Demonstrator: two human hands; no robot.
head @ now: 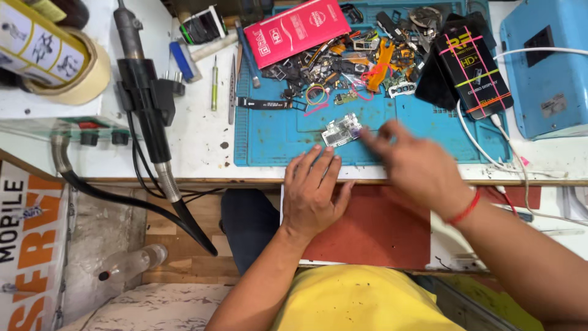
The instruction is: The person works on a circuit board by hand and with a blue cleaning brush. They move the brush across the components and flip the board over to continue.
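Observation:
A small silver circuit board [342,130] lies on the blue work mat [269,138] near its front edge. My left hand [312,193] rests flat, palm down, over the bench edge just below the board, fingers apart and empty. My right hand [413,165] is blurred, its fingertips right beside the board's right end; it wears a red thread at the wrist. I cannot tell whether the fingers touch the board.
A pile of phone parts [355,61] covers the mat's back. Behind lie a red flat box [297,29] and a black box [474,67]. A hot-air gun [144,92] hangs at left, tape rolls [55,55] beyond it, a blue machine [545,67] at right. Tweezers and a screwdriver [214,83] lie left of the mat.

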